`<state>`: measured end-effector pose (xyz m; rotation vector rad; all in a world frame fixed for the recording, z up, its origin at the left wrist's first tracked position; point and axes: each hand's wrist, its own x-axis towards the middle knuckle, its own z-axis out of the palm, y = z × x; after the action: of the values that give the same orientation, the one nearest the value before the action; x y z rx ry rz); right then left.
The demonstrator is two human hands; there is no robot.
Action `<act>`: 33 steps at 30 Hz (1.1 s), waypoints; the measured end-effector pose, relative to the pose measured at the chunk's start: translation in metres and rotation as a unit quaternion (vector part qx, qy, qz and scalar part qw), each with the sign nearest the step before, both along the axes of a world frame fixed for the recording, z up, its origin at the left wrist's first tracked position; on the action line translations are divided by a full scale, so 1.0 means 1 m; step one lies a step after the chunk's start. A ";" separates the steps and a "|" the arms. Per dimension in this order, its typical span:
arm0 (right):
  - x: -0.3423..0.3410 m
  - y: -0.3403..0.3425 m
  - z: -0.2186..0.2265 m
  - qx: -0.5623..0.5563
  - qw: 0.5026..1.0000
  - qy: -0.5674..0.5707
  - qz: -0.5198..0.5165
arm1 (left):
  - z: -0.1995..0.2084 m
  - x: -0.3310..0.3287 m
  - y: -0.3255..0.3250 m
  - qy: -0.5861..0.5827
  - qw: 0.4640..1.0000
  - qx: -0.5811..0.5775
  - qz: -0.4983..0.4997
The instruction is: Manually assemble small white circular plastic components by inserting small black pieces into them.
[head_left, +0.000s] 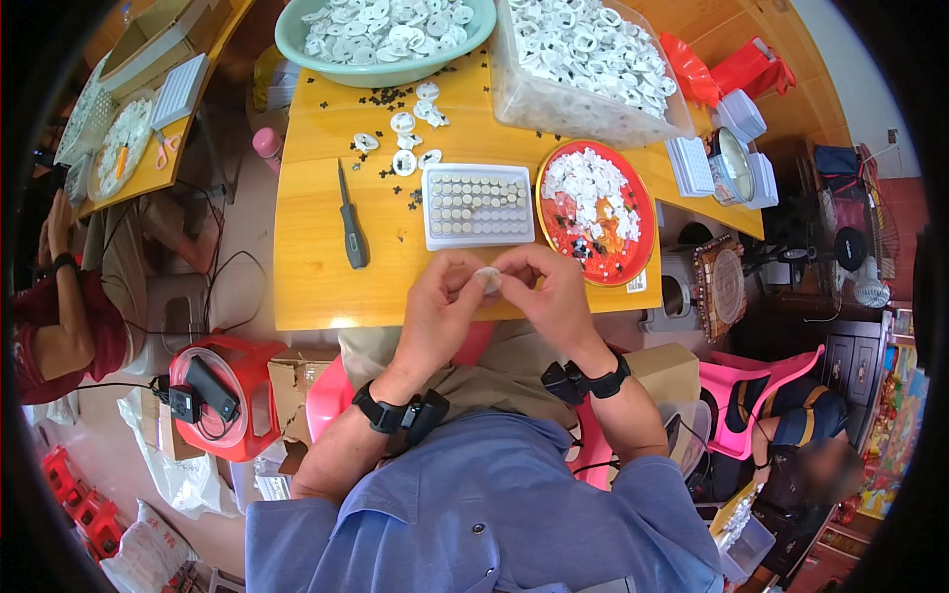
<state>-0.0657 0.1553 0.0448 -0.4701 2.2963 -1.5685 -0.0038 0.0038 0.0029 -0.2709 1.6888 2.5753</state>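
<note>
Above the near edge of the yellow wooden table, the left hand and the right hand pinch a small round whitish piece between their fingertips. Just beyond, a white rectangular plastic tray of round pieces stands between them and some loose white discs. A dark-handled screwdriver lies to the left, a round red plate of small white parts to the right. Farther back stand a pale green bowl and a clear plastic box (both heaped with white parts).
</note>
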 end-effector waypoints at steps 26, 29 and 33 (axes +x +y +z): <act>-0.001 0.003 0.002 0.014 0.997 0.073 -0.003 | 0.005 0.001 0.001 0.001 0.997 0.081 0.013; -0.004 0.004 0.003 -0.009 0.997 0.068 -0.027 | 0.010 0.002 0.004 0.041 0.995 0.061 0.064; -0.002 0.000 0.010 0.043 0.986 0.155 -0.030 | 0.006 0.002 -0.001 0.039 0.997 0.048 0.038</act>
<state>-0.0679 0.1552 0.0551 -0.6695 2.6195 -1.5058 -0.0017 0.0024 0.0092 -0.2382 1.6020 2.7467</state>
